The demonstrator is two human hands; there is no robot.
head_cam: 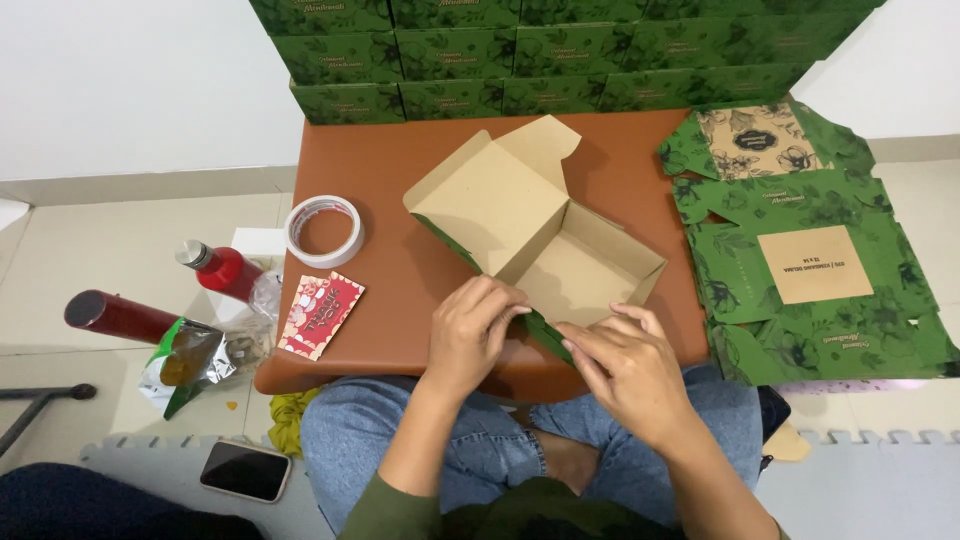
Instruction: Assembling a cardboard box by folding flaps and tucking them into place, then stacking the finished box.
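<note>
An open cardboard box, green with a leaf print outside and plain brown inside, sits on a small brown table with its lid standing up at the back left. My left hand presses on the near left wall of the box with its fingers bent. At the near front corner, my right hand pinches the green edge. Both hands rest at the table's near edge, above my crossed legs in jeans.
A stack of flat unfolded green boxes lies at the right. Assembled green boxes are piled against the wall. A tape roll and a red card lie at the table's left. Red bottles, a foil pouch and a phone lie on the floor.
</note>
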